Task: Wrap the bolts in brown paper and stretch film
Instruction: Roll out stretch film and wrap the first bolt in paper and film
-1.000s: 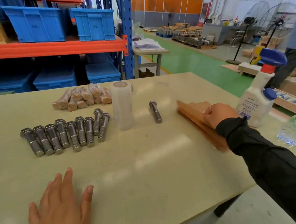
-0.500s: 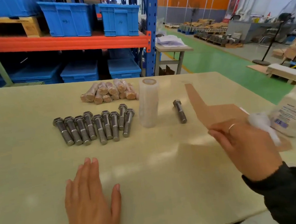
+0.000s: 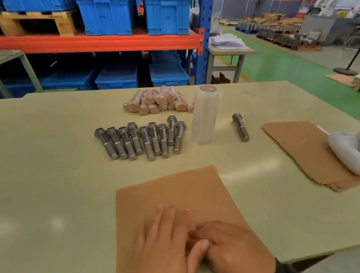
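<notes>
The table runs wide, its near edge just under the wrists and bare surface to the left. A brown paper sheet lies flat at that near edge, well apart from the paper stack at the right, where a white spray bottle lies. Both hands rest flat on the sheet, fingers relaxed, gripping nothing: left hand, right hand. Beyond stand the film roll, upright, a row of bolts to its left, wrapped bolts behind, one lone bolt to its right.
</notes>
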